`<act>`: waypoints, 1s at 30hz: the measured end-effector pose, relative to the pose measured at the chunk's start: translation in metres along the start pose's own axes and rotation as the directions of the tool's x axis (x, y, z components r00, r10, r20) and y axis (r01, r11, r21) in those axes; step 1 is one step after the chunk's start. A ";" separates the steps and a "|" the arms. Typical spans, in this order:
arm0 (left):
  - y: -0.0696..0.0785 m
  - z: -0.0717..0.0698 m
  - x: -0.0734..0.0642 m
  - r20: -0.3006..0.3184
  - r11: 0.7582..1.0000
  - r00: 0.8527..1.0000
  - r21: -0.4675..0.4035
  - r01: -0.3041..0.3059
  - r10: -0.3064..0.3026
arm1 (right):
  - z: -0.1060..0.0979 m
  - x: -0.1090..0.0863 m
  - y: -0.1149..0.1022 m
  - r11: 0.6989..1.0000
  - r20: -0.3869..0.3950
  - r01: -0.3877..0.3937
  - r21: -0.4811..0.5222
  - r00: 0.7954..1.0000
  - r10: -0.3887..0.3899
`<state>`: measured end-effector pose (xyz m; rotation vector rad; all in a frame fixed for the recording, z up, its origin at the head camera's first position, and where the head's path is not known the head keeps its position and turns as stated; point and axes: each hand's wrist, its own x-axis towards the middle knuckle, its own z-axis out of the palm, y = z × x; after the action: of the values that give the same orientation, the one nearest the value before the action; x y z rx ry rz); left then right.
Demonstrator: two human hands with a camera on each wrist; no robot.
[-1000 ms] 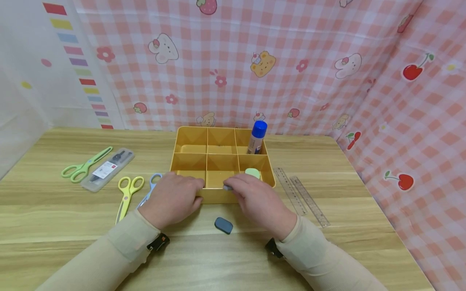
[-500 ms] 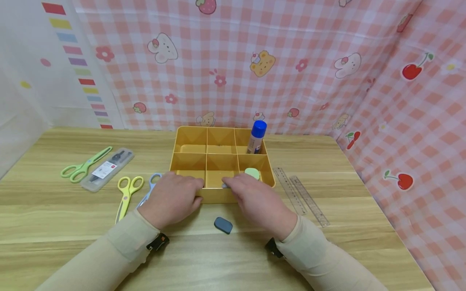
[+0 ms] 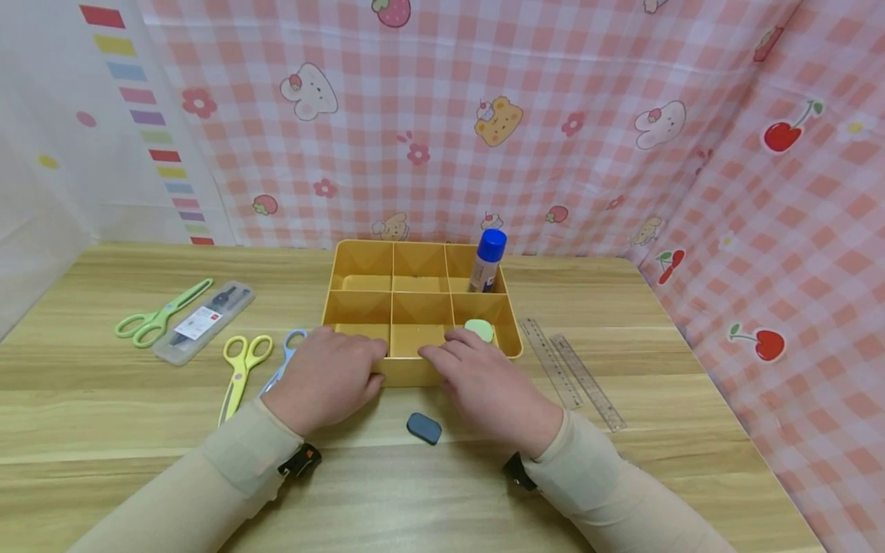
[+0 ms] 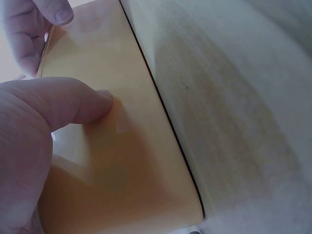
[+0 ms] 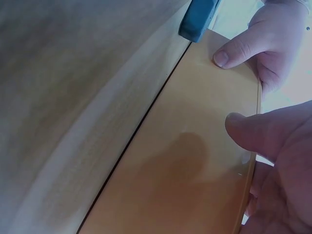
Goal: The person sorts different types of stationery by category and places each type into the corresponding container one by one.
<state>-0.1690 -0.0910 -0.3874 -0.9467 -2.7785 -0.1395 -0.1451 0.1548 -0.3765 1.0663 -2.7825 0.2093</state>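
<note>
Yellow box (image 3: 422, 307) holds glue stick (image 3: 488, 261) and green object (image 3: 478, 330), hands (image 3: 328, 380) (image 3: 492, 388) pinching its front wall (image 3: 411, 374).

No word or number can be read. A white label (image 3: 197, 323) with a small red mark sits on the compass case (image 3: 226, 302), its print too small to make out. The glue stick (image 3: 487, 267) bears a dark blue mark, equally illegible. Fine scale markings run along one clear ruler (image 3: 551, 364) and a second clear ruler (image 3: 588, 382), their figures unreadable.
</note>
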 end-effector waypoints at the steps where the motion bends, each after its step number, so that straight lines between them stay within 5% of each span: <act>1: 0.000 0.000 0.000 -0.002 1.000 1.000 0.001 -0.001 0.001 | 0.000 0.000 0.000 1.000 0.002 -0.001 0.001 1.000 0.001; 17: 0.002 -0.002 0.000 0.013 1.000 1.000 -0.002 0.010 -0.010 | -0.002 -0.002 -0.002 1.000 -0.016 0.010 0.026 1.000 -0.010; 26: 0.001 -0.002 0.000 -0.028 1.000 1.000 0.008 -0.004 0.005 | -0.007 -0.004 -0.010 0.991 -0.110 0.124 0.053 0.987 -0.117; 30: 0.001 -0.001 0.000 -0.032 1.000 0.999 0.012 -0.005 0.005 | -0.011 -0.006 -0.015 0.981 -0.090 0.187 0.054 0.979 -0.182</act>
<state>-0.1680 -0.0907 -0.3860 -0.9402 -2.7448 -0.1365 -0.1302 0.1496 -0.3658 1.2905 -2.5990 0.3112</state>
